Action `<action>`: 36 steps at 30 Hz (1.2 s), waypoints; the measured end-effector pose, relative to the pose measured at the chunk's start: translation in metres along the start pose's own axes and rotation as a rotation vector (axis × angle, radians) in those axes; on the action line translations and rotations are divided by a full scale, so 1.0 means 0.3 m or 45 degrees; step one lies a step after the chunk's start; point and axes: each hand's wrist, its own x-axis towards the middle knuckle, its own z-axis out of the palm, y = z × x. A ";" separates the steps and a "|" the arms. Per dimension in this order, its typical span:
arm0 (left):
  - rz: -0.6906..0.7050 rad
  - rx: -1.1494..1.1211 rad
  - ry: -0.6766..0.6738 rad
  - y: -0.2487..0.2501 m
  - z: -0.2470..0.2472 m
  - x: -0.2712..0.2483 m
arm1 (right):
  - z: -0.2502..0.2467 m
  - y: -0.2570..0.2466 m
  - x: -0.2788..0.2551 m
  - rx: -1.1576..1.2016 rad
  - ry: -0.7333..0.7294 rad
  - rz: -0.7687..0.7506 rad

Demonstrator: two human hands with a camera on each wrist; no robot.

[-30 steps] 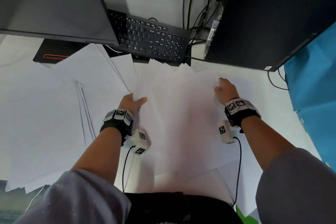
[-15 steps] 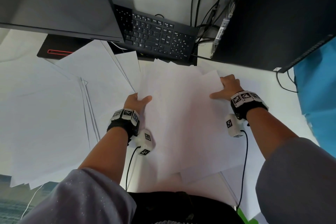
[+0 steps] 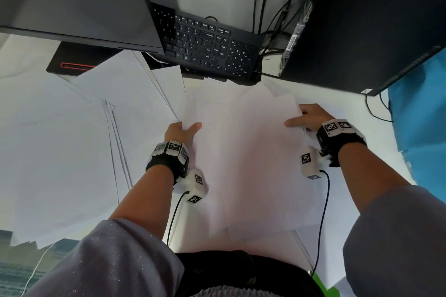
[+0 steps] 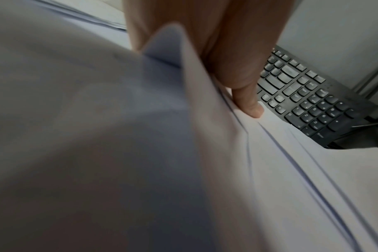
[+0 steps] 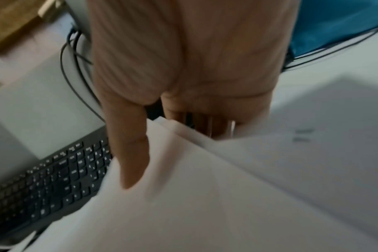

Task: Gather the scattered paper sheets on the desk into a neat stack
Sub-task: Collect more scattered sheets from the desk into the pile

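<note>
1. The left hand (image 3: 180, 130) pinches the bundle of sheets (image 3: 243, 152) at its left edge, thumb on top.
2. The right hand (image 3: 307, 117) pinches the right edge likewise.
3. Between the thumbs the bundle sags: light, floppy and slippery, probably best gripped at opposite edges.
4. More loose sheets (image 3: 72, 147) lie left of the left fingers.

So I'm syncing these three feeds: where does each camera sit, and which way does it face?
Head: worn on the head, looks down at the desk; both forearms, left hand and right hand grip the paper bundle.
Left wrist: looks along the left hand, thumb on the bundle.
Right wrist: looks along the right hand gripping the bundle.
All three share the keyboard.
</note>
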 end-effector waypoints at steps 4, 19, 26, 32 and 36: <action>-0.012 0.010 0.020 -0.004 0.006 0.001 | 0.016 0.006 -0.029 0.045 -0.034 0.035; 0.060 -0.026 -0.196 -0.035 -0.044 -0.016 | 0.087 -0.011 -0.051 -0.279 0.377 -0.046; 0.117 -0.055 -0.037 -0.044 -0.014 -0.024 | 0.066 -0.050 -0.018 -0.323 0.239 0.095; 0.109 -0.031 0.026 -0.042 0.006 -0.014 | 0.068 -0.041 -0.005 -0.271 0.297 0.097; 0.090 -0.044 0.018 -0.042 0.004 -0.014 | 0.065 -0.057 -0.002 -0.259 0.246 0.090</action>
